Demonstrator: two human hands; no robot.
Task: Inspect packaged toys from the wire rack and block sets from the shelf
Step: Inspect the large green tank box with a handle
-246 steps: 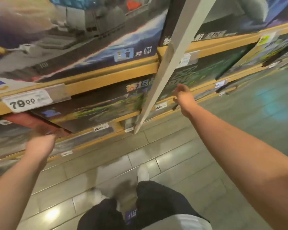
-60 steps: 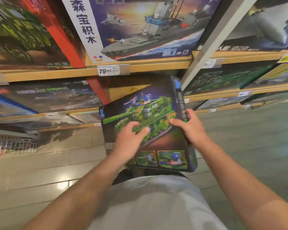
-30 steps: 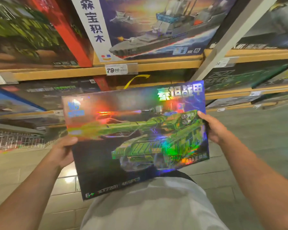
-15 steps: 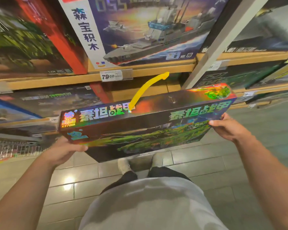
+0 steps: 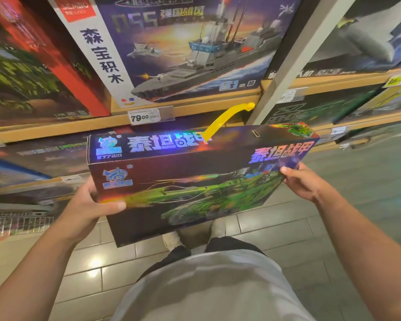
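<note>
I hold a dark, shiny block set box with a green tank picture in front of the shelf. It is tilted so its top edge with bright lettering faces me, and a yellow carry handle sticks up from that edge. My left hand grips the box's left end, thumb lying across the front. My right hand grips the right end, thumb on the front. A wire rack shows low at the left.
Wooden shelves hold more block sets: a large warship box above, a red-edged box to the left. A price tag reads 79.00. A grey upright post crosses at the right. Grey floor tiles lie below.
The box went from facing me to tipped forward, showing its top edge and handle. Since half a second ago it has tilted slightly back toward me. Both hands stay on its ends.
</note>
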